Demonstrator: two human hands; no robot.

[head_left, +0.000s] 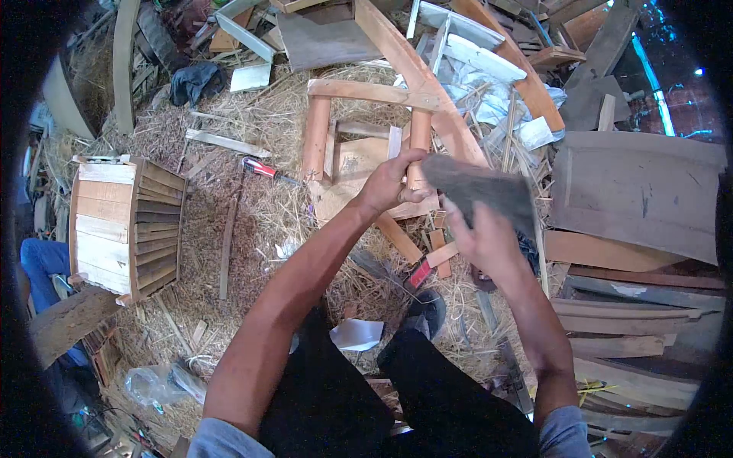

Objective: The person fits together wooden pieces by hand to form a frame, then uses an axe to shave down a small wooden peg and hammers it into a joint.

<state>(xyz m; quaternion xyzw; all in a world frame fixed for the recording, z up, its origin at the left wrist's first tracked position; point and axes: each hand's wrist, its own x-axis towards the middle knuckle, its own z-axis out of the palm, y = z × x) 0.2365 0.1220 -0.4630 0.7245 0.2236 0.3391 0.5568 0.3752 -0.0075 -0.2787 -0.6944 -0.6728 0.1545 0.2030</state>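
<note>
My left hand (393, 183) is wrapped round the near end of a round wooden post (419, 137), part of a small wooden frame with a second post (315, 137) and a crosspiece (366, 91). My right hand (485, 238) grips the near edge of a dark, flat rectangular piece (489, 192), smeared by motion. Its left end overlaps the post close to my left fingers; I cannot tell what it is made of. A long curved board (458, 137) joins the frame at its right.
A slatted wooden box (107, 229) stands at left, near a person's blue-clad leg (42, 263). A red-handled screwdriver (259, 167) and a red-handled tool (419, 273) lie on the straw-strewn ground. Stacked boards (634, 320) and a panel (637, 191) line the right.
</note>
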